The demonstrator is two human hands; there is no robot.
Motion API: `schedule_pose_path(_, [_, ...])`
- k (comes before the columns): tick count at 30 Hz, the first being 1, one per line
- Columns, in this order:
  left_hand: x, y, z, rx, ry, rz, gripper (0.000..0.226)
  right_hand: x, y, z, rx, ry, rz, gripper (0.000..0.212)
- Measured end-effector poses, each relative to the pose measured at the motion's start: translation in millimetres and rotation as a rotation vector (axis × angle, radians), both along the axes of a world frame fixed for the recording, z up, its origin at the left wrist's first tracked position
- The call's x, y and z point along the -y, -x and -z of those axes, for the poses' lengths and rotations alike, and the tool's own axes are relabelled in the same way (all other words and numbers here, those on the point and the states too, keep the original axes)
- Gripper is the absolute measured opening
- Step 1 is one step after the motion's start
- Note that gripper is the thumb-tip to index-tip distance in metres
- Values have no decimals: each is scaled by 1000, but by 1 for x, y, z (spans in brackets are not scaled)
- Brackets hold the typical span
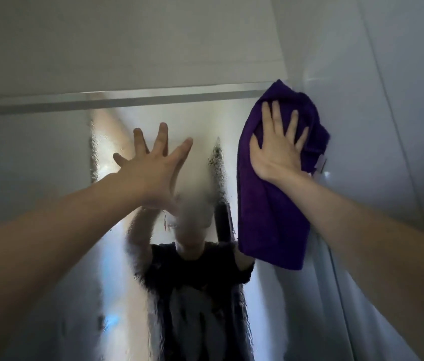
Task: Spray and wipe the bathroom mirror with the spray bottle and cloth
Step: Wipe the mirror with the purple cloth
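— Where was our cloth, seen from the head camera?
— Our right hand pressed the purple cloth flat against the mirror, high at its right edge beside the wall, fingers straight and spread.
— And the other?
— Our left hand was raised, fingers splayed wide, holding nothing. We couldn't tell whether it touched the wet, streaked mirror.

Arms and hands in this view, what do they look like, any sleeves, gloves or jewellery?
The left forearm and right forearm are bare to the frame's edge, no sleeves. The left hand and right hand wear no gloves; no rings, watch or bracelet show on fingers or wrists. The mirror reflects a black short-sleeved T-shirt.
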State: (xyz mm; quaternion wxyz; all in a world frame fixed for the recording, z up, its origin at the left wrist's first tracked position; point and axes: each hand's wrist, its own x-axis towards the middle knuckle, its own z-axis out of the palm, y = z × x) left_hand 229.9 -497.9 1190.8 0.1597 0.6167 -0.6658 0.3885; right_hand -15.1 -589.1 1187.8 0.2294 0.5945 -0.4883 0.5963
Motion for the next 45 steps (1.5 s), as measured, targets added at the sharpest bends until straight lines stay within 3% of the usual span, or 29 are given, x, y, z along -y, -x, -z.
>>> schedule_pose_path(5, [6, 4, -4, -28, -5, 23, 156, 9, -9, -10, 7, 39, 84, 73])
schedule_pose_path(10, [3, 6, -1, -63, -31, 36, 154, -1, -38, -7, -148, 59, 125, 72])
schedule_pose_path(16, [0, 11, 0, -63, -48, 0, 144, -10, -62, 68, -341, 117, -1, 74])
schedule_pose_path(21, [-2, 10, -1, -54, -66, 30, 148, -9, -34, 145, -372, 9, 16, 78])
schedule_pose_path(24, [-2, 9, 1, -59, -71, 49, 148, -14, 0, 158, -439, -59, 51, 78])
schedule_pose_path(27, [0, 10, 1, -59, -51, 65, 149, -17, 26, 139, -475, -107, 67, 81])
schedule_pose_path(31, [0, 7, 0, -63, -31, 54, 149, -10, 44, 86, -354, -135, 51, 80])
schedule_pose_path(41, [7, 18, 1, -114, -1, 38, 131, 15, 20, -46, -134, 41, 63, 65])
schedule_pose_path(45, [1, 16, 0, -117, -39, 31, 148, 14, -3, -62, -149, 71, 80, 68])
